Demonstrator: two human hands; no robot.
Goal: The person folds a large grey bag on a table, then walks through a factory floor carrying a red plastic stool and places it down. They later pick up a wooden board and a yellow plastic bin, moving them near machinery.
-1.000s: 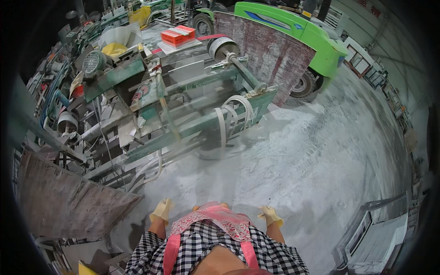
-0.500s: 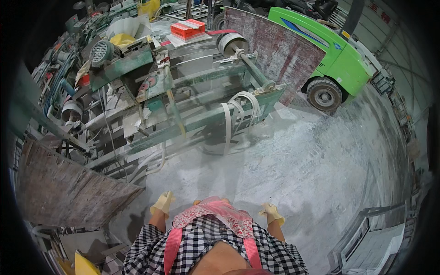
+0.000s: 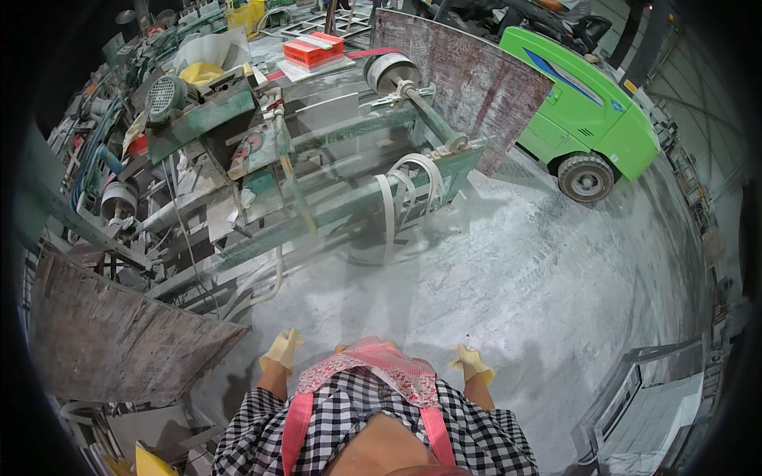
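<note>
My left hand [image 3: 282, 350], in a pale cream glove, hangs beside my left hip above the dusty floor. Its fingers are loosely curled and a little apart, with nothing visible in them. On the other side, my right hand [image 3: 472, 362] wears a matching glove and hangs clear of my body. Its fingers show in part, slightly bent and apart, also with nothing in them. Neither hand touches anything. A weathered wooden board [image 3: 127, 329] is the nearest thing to my left hand. Between my hands is a pink apron [image 3: 365, 361] over a checked shirt.
Ahead stands a green-framed machine [image 3: 349, 198] with a roller [image 3: 393, 73], looped pale straps [image 3: 386, 210] and an orange-red box [image 3: 313, 51]. Beyond a tall stained board [image 3: 468, 75], a person sits on a green forklift [image 3: 583, 111]. A framed panel [image 3: 647, 412] stands at lower right.
The green forklift has moved right and slightly downward in view, and its seated person now shows. My view has shifted slightly; my hands still hang at my sides.
</note>
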